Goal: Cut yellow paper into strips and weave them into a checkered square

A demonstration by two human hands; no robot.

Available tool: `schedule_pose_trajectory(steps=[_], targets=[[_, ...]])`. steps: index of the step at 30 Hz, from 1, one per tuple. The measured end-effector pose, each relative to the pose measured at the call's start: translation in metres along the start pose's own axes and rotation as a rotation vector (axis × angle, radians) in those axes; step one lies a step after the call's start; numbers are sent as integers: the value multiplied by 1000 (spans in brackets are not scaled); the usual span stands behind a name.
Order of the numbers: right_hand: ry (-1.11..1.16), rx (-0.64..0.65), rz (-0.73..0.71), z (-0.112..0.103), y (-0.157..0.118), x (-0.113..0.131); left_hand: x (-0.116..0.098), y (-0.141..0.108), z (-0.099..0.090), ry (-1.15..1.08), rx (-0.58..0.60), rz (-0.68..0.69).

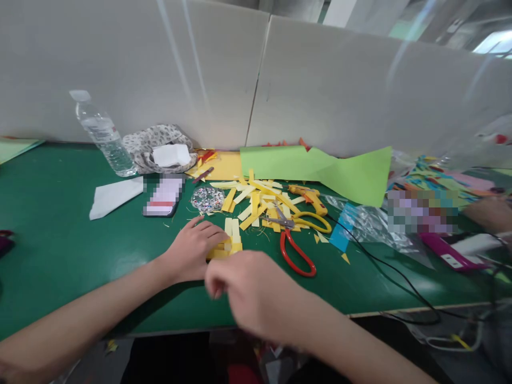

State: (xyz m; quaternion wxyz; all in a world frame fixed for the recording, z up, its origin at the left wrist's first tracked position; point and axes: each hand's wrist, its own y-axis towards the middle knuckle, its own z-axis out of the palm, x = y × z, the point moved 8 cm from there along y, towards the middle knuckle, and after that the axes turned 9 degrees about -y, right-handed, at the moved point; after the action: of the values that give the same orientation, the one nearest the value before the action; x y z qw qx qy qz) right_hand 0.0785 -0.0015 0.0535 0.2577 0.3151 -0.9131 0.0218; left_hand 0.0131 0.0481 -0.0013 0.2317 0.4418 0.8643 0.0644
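My left hand (196,246) rests on the table with its fingers stretched out over the left side of a piece of interlaced yellow paper strips (237,247). Close in front of that piece is my right hand (254,293), its fingers curled and pressed together. Anything inside those fingers is hidden, and the hand is slightly blurred. Beyond both hands lies a loose heap of yellow paper strips (253,200). Scissors (298,256) with one red and one yellow handle lie partly on the heap, to the right.
A yellow glue gun (314,201) trails a black cord (384,265) across the green table (52,256). Behind it stands green paper (280,162). A phone (166,194), water bottle (106,136) and patterned pouch (160,136) are at left. Another person's hand (490,213) is at far right.
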Motion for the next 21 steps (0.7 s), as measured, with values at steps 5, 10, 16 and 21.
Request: schedule_pose_trajectory(steps=[5, 10, 16, 21], targets=[[509, -220, 482, 6, -2, -102, -2, 2, -2, 15, -10, -23], [726, -299, 689, 21, -13, -136, -1, 3, -1, 12, -3, -31], [722, -274, 633, 24, -13, -118, 0, 2, -2, 12, -13, -15], [540, -363, 540, 12, -14, -116, -1, 1, -1, 10, -10, -21]])
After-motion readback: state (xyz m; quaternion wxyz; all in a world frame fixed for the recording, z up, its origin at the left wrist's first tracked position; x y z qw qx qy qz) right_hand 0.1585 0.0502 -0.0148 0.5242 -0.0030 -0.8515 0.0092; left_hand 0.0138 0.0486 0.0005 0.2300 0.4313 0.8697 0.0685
